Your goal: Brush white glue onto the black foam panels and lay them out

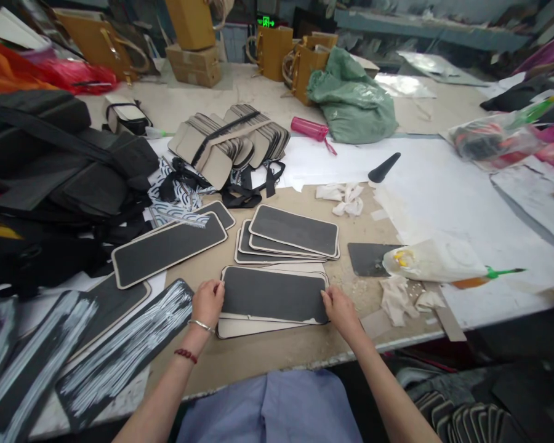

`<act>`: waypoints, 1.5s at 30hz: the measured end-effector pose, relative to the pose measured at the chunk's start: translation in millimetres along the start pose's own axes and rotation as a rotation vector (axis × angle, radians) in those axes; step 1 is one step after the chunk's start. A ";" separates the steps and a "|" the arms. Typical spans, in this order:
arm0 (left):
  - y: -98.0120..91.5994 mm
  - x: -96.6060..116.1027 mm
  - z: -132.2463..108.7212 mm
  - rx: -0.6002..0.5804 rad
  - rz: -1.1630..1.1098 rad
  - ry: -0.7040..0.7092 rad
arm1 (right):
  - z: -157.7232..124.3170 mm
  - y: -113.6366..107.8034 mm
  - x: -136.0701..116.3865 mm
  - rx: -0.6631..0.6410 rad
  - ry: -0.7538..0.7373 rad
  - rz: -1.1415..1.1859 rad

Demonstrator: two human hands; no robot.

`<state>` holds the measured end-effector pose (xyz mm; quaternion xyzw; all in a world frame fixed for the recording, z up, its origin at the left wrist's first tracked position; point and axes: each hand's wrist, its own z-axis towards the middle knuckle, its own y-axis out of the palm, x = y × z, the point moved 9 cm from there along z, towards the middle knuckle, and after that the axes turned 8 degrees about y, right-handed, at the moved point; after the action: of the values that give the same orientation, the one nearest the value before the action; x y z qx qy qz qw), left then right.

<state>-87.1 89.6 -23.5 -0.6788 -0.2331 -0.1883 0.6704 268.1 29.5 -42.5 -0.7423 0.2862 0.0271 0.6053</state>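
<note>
A black rounded panel (273, 293) with a cream border lies on top of a small stack of like panels at the table's near edge. My left hand (207, 301) grips its left end, fingers curled over the edge. At the panel's right end my right hand (339, 309) is closed on the edge in the same way. Behind it lies a second stack of black panels (290, 237). Left of that, a longer black panel (168, 247) sits at an angle.
Glue-streaked black strips (124, 351) lie at the near left, black bags (50, 178) pile up at the left. A fan of beige pieces (231, 138), a pink bottle (309, 128) and a green bag (353, 98) sit further back. Right: a brush (498, 272) on crumpled paper, rags.
</note>
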 end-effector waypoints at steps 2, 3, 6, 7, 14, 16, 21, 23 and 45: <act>0.2 0.1 -1.2 0.011 0.011 0.014 | -0.3 0.5 -0.8 0.008 -0.010 -0.024; 0.2 0.0 -1.9 0.017 0.015 0.020 | -0.3 0.9 -1.1 0.011 -0.014 -0.035; -0.2 -0.4 -4.2 0.034 0.016 0.033 | 0.1 1.5 -2.0 0.023 -0.020 -0.065; -0.4 -0.6 -4.9 0.038 0.015 0.037 | 0.3 1.6 -2.0 0.026 -0.019 -0.075; -1.2 -1.8 -7.4 0.058 -0.016 0.032 | 3.0 3.9 -0.2 0.022 0.010 -0.141; -1.0 -2.5 -8.1 0.059 -0.019 0.021 | 4.3 5.2 0.2 0.015 0.015 -0.147; -0.5 -5.3 -8.6 0.056 -0.014 -0.003 | 9.2 10.2 3.7 -0.024 0.058 -0.208; -0.9 -6.6 -8.7 0.061 -0.013 -0.011 | 10.4 11.6 3.4 -0.050 0.064 -0.224; 0.5 -7.0 -5.3 0.043 -0.022 0.016 | 3.5 2.6 -12.2 -0.061 0.106 -0.288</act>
<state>-92.2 83.9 -27.7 -0.6602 -0.2393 -0.1959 0.6845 257.8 37.2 -41.1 -0.7940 0.2076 -0.0905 0.5642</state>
